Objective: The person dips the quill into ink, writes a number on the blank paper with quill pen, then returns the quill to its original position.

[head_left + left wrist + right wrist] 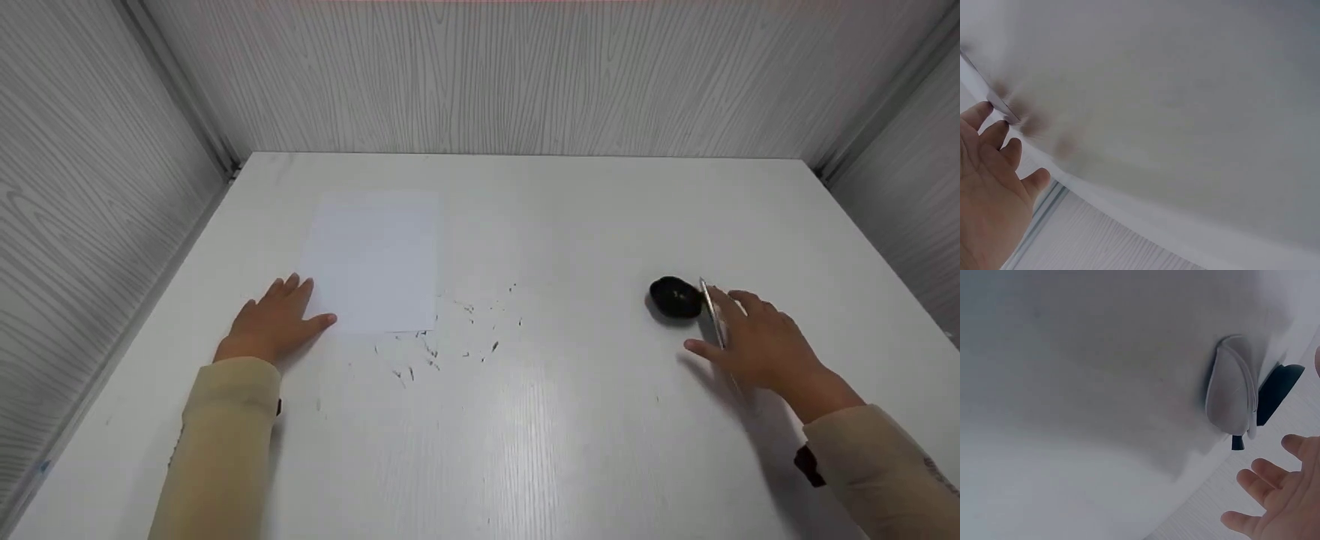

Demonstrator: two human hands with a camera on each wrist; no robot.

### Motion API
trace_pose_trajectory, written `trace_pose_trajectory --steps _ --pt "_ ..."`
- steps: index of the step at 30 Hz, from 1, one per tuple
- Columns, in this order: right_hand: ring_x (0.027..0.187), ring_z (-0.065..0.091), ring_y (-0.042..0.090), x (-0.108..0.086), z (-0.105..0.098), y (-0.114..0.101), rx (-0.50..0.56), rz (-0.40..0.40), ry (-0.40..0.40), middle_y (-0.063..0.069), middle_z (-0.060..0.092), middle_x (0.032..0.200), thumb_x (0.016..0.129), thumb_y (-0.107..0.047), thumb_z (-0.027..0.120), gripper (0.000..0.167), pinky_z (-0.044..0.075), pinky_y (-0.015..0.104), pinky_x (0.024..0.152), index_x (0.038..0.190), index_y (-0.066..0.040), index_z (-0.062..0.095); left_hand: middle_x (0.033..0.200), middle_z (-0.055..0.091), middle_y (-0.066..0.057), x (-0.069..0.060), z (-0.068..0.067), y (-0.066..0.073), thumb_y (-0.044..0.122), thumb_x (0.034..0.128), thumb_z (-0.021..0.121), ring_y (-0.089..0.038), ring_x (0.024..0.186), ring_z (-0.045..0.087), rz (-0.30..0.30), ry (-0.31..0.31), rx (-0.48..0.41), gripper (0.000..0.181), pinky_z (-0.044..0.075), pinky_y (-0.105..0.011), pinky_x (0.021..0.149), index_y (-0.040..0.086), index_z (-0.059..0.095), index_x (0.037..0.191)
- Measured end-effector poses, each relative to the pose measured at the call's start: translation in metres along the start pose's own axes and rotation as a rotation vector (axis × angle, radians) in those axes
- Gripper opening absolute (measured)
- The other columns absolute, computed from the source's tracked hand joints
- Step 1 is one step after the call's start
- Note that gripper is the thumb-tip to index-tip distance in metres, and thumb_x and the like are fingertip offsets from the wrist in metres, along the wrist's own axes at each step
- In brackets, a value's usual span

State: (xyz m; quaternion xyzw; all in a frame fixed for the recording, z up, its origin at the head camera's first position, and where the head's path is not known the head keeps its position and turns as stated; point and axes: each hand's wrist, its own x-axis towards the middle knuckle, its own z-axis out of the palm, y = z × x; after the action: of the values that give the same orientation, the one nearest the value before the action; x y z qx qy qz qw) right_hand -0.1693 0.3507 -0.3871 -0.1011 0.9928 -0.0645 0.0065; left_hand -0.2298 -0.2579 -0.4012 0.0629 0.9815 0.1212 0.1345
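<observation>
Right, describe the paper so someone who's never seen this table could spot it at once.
On the white table, find the left hand at the left side. The sheet of paper begins at that hand and stretches toward the back wall. Unlike the scattered dark marks by its near edge, it is one plain rectangle, faintly bluer than the table.

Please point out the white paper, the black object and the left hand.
White paper (375,262): head view, middle of its face.
Black object (676,298): head view, its upper side.
Left hand (273,322): head view, its back.
</observation>
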Motion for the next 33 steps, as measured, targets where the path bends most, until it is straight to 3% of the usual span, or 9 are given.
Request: trace_pose_trajectory --steps 9,15,33 --pt "0.116 0.035 0.058 0.009 0.001 0.017 0.138 0.081 -0.126 0.043 0.029 0.133 0.091 -0.057 0.053 0.09 0.034 0.068 0.086 0.147 0.006 0.021 0.155 0.004 -0.026 0.002 0.003 -0.001 0.059 0.0949 0.041 -0.044 0.14 0.001 -0.01 -0.023 -0.052 0.087 0.009 -0.06 0.107 -0.002 0.013 0.151" --pt "0.105 0.05 0.049 0.012 0.003 0.027 0.251 0.087 -0.096 0.036 0.043 0.12 0.093 -0.042 0.059 0.077 0.042 0.059 0.081 0.143 0.008 0.028 0.155 0.004 -0.026 0.001 0.005 0.004 0.057 0.0954 0.042 -0.043 0.141 0.002 -0.015 -0.014 -0.056 0.086 0.009 -0.059 0.107 -0.002 0.013 0.15" --pt "0.106 0.056 0.045 0.022 0.004 0.031 0.4 0.073 -0.092 0.028 0.057 0.116 0.095 -0.022 0.059 0.059 0.05 0.045 0.075 0.14 0.006 0.034 0.155 0.005 -0.025 0.001 0.011 0.014 0.058 0.0949 0.041 -0.044 0.14 0.004 -0.003 0.004 -0.039 0.086 0.011 -0.062 0.106 0.0 0.014 0.151"
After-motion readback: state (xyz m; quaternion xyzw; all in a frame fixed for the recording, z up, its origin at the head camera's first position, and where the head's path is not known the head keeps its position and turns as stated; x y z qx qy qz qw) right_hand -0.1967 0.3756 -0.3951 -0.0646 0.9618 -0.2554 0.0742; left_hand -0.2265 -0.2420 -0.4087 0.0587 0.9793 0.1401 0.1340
